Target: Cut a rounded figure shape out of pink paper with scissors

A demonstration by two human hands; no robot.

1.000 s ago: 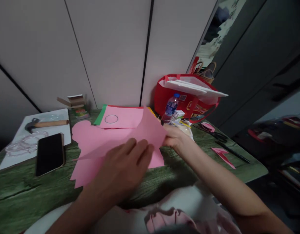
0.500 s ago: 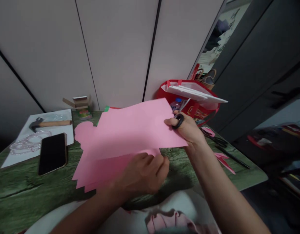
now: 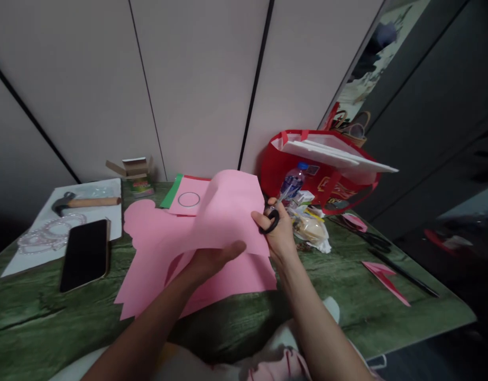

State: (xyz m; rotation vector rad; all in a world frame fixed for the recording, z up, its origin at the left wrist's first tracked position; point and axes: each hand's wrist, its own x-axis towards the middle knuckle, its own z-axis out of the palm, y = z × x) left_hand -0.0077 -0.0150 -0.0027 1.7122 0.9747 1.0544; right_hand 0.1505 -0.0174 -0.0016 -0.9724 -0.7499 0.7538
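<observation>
A pink paper sheet (image 3: 228, 211) is held up and curled over other pink paper on the table. My right hand (image 3: 282, 233) is closed at its right edge, thumb on the front of the sheet. The same hand holds scissors (image 3: 272, 222) by a black handle loop, blades pointing up and away. My left hand (image 3: 212, 262) is at the sheet's lower edge, thumb in front and fingers hidden behind the paper. Below lie more pink sheets (image 3: 244, 278), with a rounded pink cutout (image 3: 139, 217) at the left.
At the left are a phone (image 3: 85, 254), a hammer (image 3: 93, 202), clear beads (image 3: 49, 233) and a small open box (image 3: 138, 177). A red bag (image 3: 275, 164), a bottle (image 3: 294, 180), another pair of scissors (image 3: 376, 242) and pink scraps (image 3: 386, 280) are at the right.
The sheet has swung left and lower and now bends upward. My left hand has moved from below the sheet to its lower edge. A pink card with a ring outline now shows behind.
</observation>
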